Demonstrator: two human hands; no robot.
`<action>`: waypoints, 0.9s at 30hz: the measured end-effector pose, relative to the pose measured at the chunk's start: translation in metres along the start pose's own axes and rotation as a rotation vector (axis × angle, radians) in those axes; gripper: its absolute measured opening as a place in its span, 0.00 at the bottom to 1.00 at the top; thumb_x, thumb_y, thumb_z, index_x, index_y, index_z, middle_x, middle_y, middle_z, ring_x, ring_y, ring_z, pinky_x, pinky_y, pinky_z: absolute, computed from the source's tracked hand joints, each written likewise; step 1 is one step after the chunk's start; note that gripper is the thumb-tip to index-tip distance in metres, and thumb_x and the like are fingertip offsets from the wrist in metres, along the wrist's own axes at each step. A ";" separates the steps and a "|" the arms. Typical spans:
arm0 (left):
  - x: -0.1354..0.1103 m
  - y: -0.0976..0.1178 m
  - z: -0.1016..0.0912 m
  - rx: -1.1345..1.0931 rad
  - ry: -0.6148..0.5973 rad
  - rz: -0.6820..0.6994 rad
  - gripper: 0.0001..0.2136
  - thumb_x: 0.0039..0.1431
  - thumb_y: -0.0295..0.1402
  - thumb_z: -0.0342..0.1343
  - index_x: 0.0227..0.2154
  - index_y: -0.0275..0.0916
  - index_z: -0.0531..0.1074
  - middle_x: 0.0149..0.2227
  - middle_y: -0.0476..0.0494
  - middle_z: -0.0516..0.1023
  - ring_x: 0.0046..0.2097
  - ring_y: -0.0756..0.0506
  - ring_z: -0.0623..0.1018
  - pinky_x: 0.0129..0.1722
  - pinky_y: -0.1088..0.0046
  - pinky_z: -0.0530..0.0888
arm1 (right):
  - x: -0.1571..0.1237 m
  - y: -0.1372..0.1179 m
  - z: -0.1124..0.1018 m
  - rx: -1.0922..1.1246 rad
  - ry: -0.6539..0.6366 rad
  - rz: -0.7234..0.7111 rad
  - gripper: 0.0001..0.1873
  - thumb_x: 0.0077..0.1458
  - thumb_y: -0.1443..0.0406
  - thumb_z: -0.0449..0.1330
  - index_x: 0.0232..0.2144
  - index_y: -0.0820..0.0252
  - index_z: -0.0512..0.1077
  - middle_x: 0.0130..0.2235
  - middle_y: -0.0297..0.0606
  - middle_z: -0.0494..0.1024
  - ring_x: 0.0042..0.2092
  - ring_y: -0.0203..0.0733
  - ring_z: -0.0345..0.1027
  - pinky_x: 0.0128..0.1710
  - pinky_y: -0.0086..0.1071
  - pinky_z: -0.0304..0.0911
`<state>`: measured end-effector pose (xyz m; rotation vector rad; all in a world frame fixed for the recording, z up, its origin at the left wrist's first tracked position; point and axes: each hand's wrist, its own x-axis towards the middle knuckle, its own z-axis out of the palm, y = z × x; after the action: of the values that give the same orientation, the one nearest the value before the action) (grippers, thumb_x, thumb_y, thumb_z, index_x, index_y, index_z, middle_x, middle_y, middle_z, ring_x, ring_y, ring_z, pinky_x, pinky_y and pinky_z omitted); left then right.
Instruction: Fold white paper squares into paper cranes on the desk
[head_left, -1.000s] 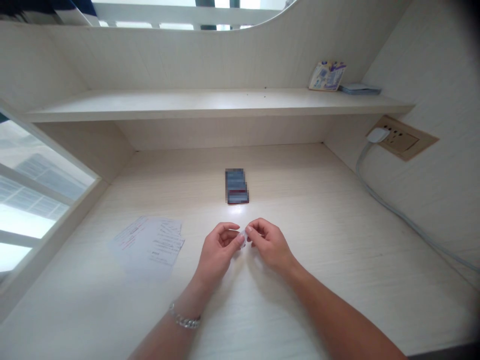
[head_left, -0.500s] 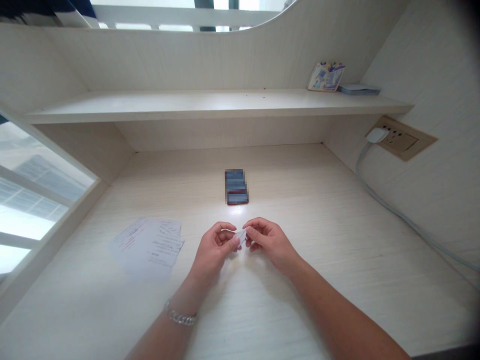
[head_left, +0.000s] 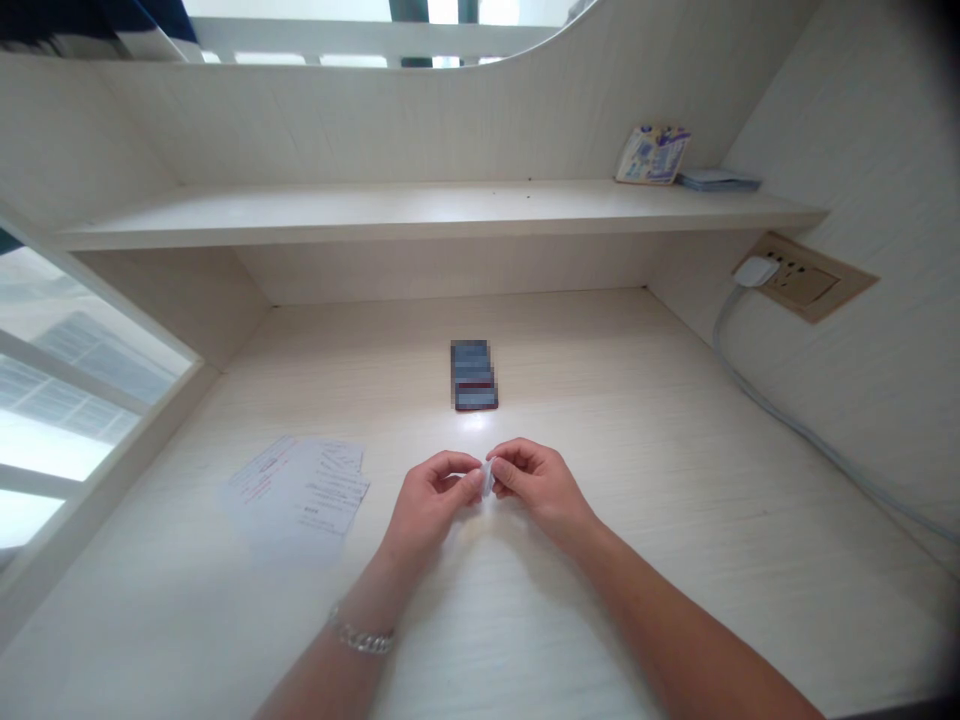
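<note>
From the head view, I report both bare hands meeting above the middle of the tabletop [head_left: 720,560]. The left hand [head_left: 429,500] pinches a small white piece, apparently folded paper [head_left: 487,478], between thumb and fingertips; the right hand [head_left: 541,488] pinches its opposite side. I judge the double hold suits so small and thin a piece, steadying it from both sides. Its exact folds are hidden by the fingers.

A dark rectangular phone-like object with a blurred face [head_left: 473,376] lies between the hands and the back edge, probably placed there to remain visible and out of the wrists' way. Overlapping white printed sheets [head_left: 300,490] lie towards the left edge, apart from the left hand, presumably to leave elbow room. A pale grey cable [head_left: 780,415] runs from a white plug [head_left: 756,270] along the right edge, well apart from the right hand.
</note>
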<state>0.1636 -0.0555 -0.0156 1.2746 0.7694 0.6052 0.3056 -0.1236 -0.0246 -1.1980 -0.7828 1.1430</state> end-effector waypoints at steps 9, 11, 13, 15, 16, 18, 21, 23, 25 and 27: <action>-0.002 0.002 0.003 0.024 -0.013 0.028 0.09 0.47 0.36 0.61 0.29 0.35 0.72 0.26 0.47 0.74 0.28 0.49 0.73 0.29 0.74 0.69 | 0.000 0.000 0.002 -0.122 -0.047 -0.063 0.10 0.47 0.59 0.61 0.28 0.61 0.71 0.26 0.34 0.72 0.27 0.34 0.65 0.28 0.30 0.64; -0.002 0.004 0.004 0.036 -0.002 0.041 0.09 0.48 0.36 0.60 0.29 0.36 0.72 0.26 0.47 0.74 0.28 0.49 0.74 0.29 0.74 0.70 | 0.000 0.000 0.001 -0.124 -0.053 -0.074 0.11 0.48 0.58 0.61 0.29 0.61 0.71 0.26 0.33 0.71 0.28 0.35 0.65 0.28 0.30 0.64; -0.002 0.005 0.005 0.054 0.014 0.069 0.08 0.49 0.36 0.59 0.28 0.36 0.72 0.26 0.47 0.74 0.27 0.49 0.73 0.29 0.74 0.70 | 0.000 0.000 0.001 -0.116 -0.055 -0.082 0.11 0.48 0.58 0.61 0.28 0.61 0.70 0.26 0.33 0.71 0.28 0.35 0.65 0.29 0.30 0.64; -0.002 0.006 0.006 0.089 0.033 0.103 0.08 0.51 0.36 0.57 0.28 0.36 0.73 0.27 0.46 0.75 0.28 0.49 0.73 0.29 0.74 0.71 | 0.000 -0.001 0.000 -0.107 -0.053 -0.090 0.10 0.49 0.59 0.60 0.28 0.60 0.69 0.26 0.33 0.71 0.28 0.35 0.65 0.29 0.30 0.64; -0.002 0.005 0.006 0.112 0.048 0.120 0.08 0.52 0.36 0.56 0.29 0.35 0.73 0.27 0.45 0.75 0.28 0.49 0.74 0.30 0.73 0.71 | 0.000 -0.001 0.000 -0.102 -0.052 -0.095 0.10 0.49 0.59 0.60 0.28 0.60 0.69 0.26 0.33 0.71 0.28 0.35 0.65 0.29 0.30 0.64; -0.003 0.004 0.006 0.164 0.086 0.148 0.08 0.53 0.36 0.55 0.30 0.36 0.73 0.28 0.45 0.76 0.29 0.48 0.74 0.31 0.73 0.72 | 0.000 -0.003 0.000 -0.098 -0.050 -0.106 0.09 0.50 0.59 0.59 0.29 0.61 0.68 0.25 0.33 0.71 0.28 0.34 0.65 0.29 0.30 0.63; -0.004 0.002 0.006 0.213 0.133 0.174 0.08 0.54 0.36 0.54 0.31 0.36 0.73 0.29 0.45 0.76 0.30 0.47 0.75 0.32 0.72 0.73 | -0.002 -0.005 0.001 -0.134 -0.029 -0.116 0.10 0.51 0.59 0.58 0.28 0.61 0.68 0.25 0.34 0.71 0.28 0.35 0.66 0.30 0.30 0.63; -0.004 0.001 0.006 0.215 0.150 0.183 0.08 0.53 0.36 0.54 0.31 0.36 0.74 0.28 0.45 0.76 0.30 0.47 0.76 0.32 0.72 0.73 | -0.003 -0.007 0.002 -0.183 -0.003 -0.111 0.10 0.50 0.59 0.58 0.27 0.61 0.68 0.25 0.34 0.72 0.29 0.36 0.66 0.31 0.31 0.63; -0.005 0.001 0.007 0.209 0.167 0.183 0.08 0.53 0.36 0.55 0.30 0.36 0.74 0.28 0.45 0.77 0.30 0.47 0.76 0.32 0.72 0.73 | -0.003 -0.006 0.002 -0.235 0.032 -0.095 0.10 0.48 0.59 0.60 0.26 0.61 0.68 0.25 0.34 0.72 0.28 0.36 0.66 0.30 0.30 0.62; -0.005 0.001 0.008 0.207 0.185 0.179 0.08 0.52 0.36 0.56 0.30 0.36 0.74 0.28 0.45 0.77 0.31 0.47 0.76 0.33 0.72 0.73 | -0.003 -0.004 0.001 -0.261 0.059 -0.074 0.09 0.46 0.60 0.62 0.25 0.61 0.68 0.25 0.34 0.71 0.28 0.36 0.65 0.29 0.30 0.62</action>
<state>0.1663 -0.0639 -0.0129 1.5033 0.8947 0.8129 0.3049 -0.1257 -0.0203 -1.4000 -0.9438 0.9605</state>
